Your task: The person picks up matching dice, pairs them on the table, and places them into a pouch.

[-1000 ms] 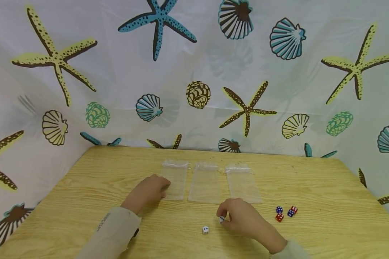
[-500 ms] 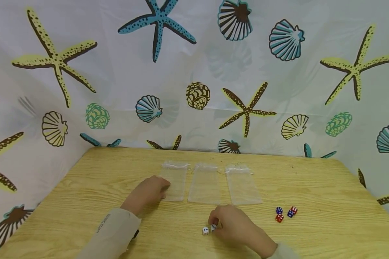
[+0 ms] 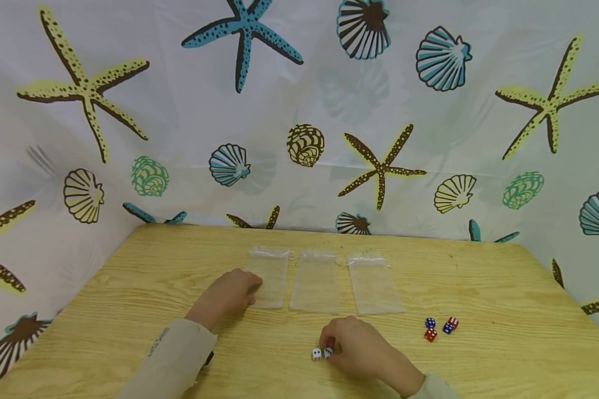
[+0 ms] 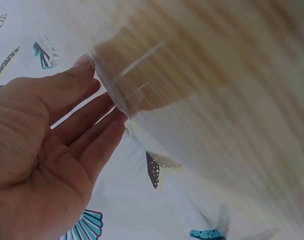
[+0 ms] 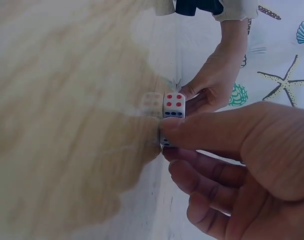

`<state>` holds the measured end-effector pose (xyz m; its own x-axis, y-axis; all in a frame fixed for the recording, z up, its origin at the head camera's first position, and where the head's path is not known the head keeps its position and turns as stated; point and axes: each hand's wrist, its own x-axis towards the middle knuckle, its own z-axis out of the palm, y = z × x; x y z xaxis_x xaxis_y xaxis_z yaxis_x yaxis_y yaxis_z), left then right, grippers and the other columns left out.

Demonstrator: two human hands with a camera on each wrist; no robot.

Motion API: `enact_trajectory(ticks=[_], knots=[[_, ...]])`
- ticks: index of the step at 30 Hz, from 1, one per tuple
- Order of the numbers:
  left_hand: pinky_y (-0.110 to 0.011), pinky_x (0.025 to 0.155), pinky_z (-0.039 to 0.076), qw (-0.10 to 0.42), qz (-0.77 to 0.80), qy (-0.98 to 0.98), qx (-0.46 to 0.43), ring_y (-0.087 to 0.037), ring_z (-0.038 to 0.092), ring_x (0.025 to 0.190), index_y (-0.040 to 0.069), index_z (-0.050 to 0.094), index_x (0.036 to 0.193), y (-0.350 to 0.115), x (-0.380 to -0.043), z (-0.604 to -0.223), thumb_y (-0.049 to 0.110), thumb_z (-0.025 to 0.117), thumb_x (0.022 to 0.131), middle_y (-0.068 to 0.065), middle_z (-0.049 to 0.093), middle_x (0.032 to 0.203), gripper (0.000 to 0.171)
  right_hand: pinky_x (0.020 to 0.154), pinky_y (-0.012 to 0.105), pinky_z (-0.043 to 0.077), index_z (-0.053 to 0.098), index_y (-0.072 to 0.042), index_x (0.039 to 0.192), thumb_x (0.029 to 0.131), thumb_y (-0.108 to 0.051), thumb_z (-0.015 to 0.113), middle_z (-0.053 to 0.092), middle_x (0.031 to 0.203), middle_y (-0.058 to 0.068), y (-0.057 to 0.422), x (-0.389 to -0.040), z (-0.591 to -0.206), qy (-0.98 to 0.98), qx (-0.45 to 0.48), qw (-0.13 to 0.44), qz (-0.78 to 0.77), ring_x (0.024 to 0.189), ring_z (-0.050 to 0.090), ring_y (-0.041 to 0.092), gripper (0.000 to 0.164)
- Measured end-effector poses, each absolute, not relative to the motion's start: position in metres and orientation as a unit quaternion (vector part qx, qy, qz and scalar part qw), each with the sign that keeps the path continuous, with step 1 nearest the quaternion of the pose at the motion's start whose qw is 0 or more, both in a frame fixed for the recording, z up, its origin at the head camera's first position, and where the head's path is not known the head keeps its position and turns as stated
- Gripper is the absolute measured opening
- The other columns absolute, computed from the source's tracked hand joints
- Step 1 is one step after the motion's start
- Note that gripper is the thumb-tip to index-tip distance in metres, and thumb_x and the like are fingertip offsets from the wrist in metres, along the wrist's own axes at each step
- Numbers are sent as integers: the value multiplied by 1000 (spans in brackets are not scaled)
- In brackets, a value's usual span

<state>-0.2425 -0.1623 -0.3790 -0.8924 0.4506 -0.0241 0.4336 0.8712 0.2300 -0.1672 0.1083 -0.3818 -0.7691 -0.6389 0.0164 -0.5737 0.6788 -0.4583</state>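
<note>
My right hand [image 3: 361,352] pinches a white die [image 3: 328,352] between thumb and forefinger, low at the tabletop. Right beside it on the left sits a second white die [image 3: 316,353]; its four red pips show on one face in the right wrist view [image 5: 174,100]. There the thumb covers most of the pinched die. My left hand [image 3: 232,293] rests at the left edge of the leftmost sheer drawstring bag [image 3: 272,280]. In the left wrist view, the fingers [image 4: 99,145] are extended and loose, their tips right at the bag's edge.
Two more flat sheer bags, a middle one [image 3: 315,282] and a right one [image 3: 376,285], lie in the same row. Further right are red dice [image 3: 431,334] and blue dice [image 3: 430,322]. Behind the wooden table [image 3: 489,288] hangs a shell-and-starfish patterned cloth [image 3: 279,111].
My right hand has moved left and slightly toward me, bringing the pinched white die up beside the other white die. The left hand has stayed in place.
</note>
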Motion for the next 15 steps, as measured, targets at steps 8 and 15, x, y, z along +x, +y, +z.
enact_trajectory(ticks=[8, 15], knots=[[-41, 80, 51, 38, 110, 968, 224, -23, 63, 88, -1, 66, 112, -162, -244, -379, 5, 66, 87, -13, 69, 101, 25, 57, 16, 43, 71, -11, 85, 76, -1, 71, 63, 79, -6, 108, -168, -383, 916, -333, 68, -215, 66, 48, -2, 14], [-44, 88, 50, 49, 118, 969, 212, -28, 63, 99, -2, 64, 118, -163, -246, -382, 5, 65, 88, -15, 67, 112, 31, 64, 21, 46, 70, -14, 89, 74, -8, 74, 62, 85, -7, 110, -167, -379, 920, -324, 77, -206, 74, 53, 2, 17]])
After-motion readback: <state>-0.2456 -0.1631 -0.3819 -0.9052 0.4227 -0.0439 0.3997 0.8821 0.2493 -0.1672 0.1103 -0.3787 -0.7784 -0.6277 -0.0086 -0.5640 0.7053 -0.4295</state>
